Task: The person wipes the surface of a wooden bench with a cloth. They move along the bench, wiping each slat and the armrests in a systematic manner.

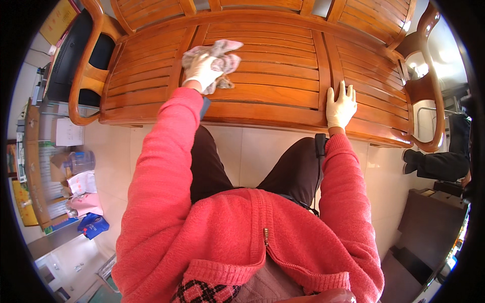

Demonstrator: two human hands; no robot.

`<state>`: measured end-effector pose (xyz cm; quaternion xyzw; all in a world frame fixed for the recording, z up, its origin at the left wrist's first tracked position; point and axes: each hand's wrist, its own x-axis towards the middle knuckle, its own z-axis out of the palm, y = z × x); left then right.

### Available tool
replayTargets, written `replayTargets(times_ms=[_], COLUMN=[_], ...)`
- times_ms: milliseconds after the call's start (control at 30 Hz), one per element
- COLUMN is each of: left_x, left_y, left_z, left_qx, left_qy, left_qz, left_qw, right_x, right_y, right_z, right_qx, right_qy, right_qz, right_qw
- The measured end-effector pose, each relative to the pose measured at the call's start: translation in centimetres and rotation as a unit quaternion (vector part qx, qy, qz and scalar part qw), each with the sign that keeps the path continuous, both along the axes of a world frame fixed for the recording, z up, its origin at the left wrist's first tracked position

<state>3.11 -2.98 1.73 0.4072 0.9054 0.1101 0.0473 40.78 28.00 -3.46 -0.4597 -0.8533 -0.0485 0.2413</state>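
My left hand (201,71), in a pale thin glove, grips a bunched pink and grey patterned cloth (223,57). The cloth rests on the slatted seat of a varnished wooden bench (265,81), left of its middle; its edges look blurred. Farther right, my right hand (341,106) wears a matching glove and lies palm down on the seat near the front edge. Its fingers are spread and point toward the backrest (261,3), and it holds nothing. Dark bands sit at both wrists.
Curved wooden armrests bound the bench at left (77,91) and right (435,98). On the tiled floor at left are a clear plastic water jug (82,162), a white box (69,131) and a blue bag (93,225). Another person's dark-clothed legs (439,164) show at far right.
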Motion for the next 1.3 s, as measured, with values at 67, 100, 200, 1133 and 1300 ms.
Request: replayTargets(times_ms=[67,100,200,1133,1300], left_x=[-2.8,-3.4,-4.1,14.8,10.1], left_y=[-2.0,-2.4,-1.6,14.9,8.9], left_z=[0.0,-0.5,-1.9,0.8,1.9], left_qx=[-0.047,-0.004,-0.045,0.052,-0.011], left_qy=[-0.021,-0.069,-0.025,0.009,0.008], left_qz=[0.057,0.126,0.16,-0.192,-0.137], left_qw=[0.997,0.99,0.986,0.98,0.991], right_x=[-0.1,-0.1,-0.3,-0.1,-0.1], right_y=[0.0,0.0,-0.1,0.3,0.0], right_z=[0.0,0.0,0.0,-0.3,-0.1], right_qx=[0.006,-0.004,0.002,-0.011,0.012], right_qy=[0.01,0.008,-0.011,0.015,-0.003], right_qz=[0.007,0.001,-0.014,0.001,-0.005], right_qw=[1.0,1.0,1.0,1.0,1.0])
